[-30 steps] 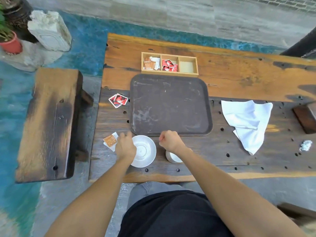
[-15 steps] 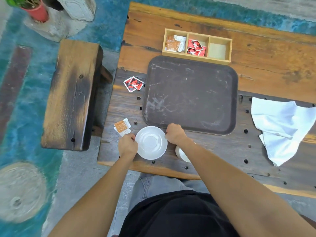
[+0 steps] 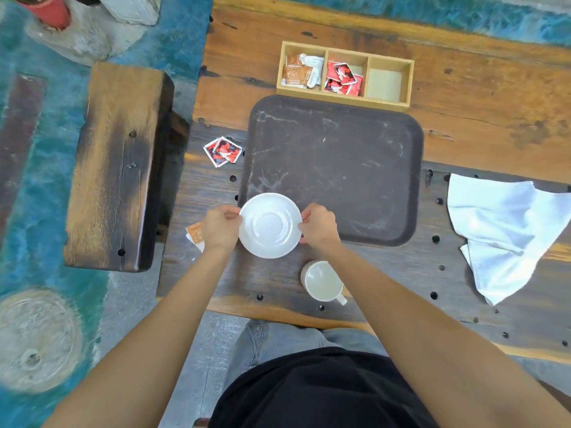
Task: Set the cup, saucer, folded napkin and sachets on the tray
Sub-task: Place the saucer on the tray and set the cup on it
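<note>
A white saucer (image 3: 270,225) is held over the near left corner of the dark brown tray (image 3: 333,156). My left hand (image 3: 220,227) grips its left rim and my right hand (image 3: 318,225) grips its right rim. A white cup (image 3: 323,281) stands on the table near the front edge, just under my right forearm. An unfolded white napkin (image 3: 506,230) lies crumpled to the right of the tray. Red sachets (image 3: 223,150) lie left of the tray. An orange sachet (image 3: 194,233) peeks out beside my left hand.
A wooden box (image 3: 344,98) with three compartments sits behind the tray and holds orange, white and red sachets; its right compartment is empty. A wooden bench (image 3: 117,162) stands left of the table. A red flower pot (image 3: 51,10) is on the floor far left.
Both hands took hold of the saucer and lifted it forward from the table to the tray's near left corner. The cup, hidden before by my right arm, now shows.
</note>
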Action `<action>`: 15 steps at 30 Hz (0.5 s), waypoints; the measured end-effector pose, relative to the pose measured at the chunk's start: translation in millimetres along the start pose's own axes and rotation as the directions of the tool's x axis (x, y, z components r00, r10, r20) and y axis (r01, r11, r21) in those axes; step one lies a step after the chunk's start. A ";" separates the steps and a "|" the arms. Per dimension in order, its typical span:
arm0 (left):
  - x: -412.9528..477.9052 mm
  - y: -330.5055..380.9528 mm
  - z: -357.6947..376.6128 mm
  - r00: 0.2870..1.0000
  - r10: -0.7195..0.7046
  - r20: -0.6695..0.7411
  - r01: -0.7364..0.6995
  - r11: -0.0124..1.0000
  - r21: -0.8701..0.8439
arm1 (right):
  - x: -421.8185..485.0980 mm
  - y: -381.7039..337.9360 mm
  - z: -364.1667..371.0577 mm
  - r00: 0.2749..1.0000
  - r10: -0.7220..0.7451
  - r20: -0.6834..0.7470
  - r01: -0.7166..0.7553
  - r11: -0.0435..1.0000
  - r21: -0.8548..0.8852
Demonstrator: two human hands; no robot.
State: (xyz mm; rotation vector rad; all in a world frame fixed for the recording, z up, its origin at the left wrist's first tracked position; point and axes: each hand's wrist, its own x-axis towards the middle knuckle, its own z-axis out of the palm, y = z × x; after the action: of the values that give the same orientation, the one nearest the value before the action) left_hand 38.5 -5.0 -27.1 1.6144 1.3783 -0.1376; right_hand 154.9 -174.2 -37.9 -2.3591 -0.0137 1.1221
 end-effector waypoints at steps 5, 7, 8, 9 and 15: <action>15.1 43.1 15.5 0.999 0.005 0.045 0.000 0.993 -0.117 | 25.3 -3.4 -29.5 0.996 0.061 -0.066 -0.051 0.988 0.149; 25.0 58.0 22.5 0.999 -0.009 0.049 0.015 0.992 -0.126 | 39.6 -8.3 -38.9 0.995 0.061 -0.083 -0.046 0.984 0.172; 30.6 65.4 25.7 0.998 -0.010 0.055 0.018 0.991 -0.130 | 47.1 -10.7 -42.6 0.994 0.060 -0.088 -0.044 0.983 0.178; 37.3 72.7 28.6 0.998 -0.008 0.066 0.017 0.991 -0.131 | 54.6 -13.4 -46.1 0.994 0.062 -0.093 -0.045 0.982 0.182; 78.7 110.9 39.5 0.982 -0.013 0.191 0.043 0.986 -0.158 | 97.2 -36.7 -61.1 0.993 0.058 -0.106 -0.035 0.978 0.205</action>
State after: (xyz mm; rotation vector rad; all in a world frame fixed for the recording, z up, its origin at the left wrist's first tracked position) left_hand 174.4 34.4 -32.5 1.4101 1.2339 -0.1862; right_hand 270.6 -148.2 -59.3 -2.2448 0.1877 0.9629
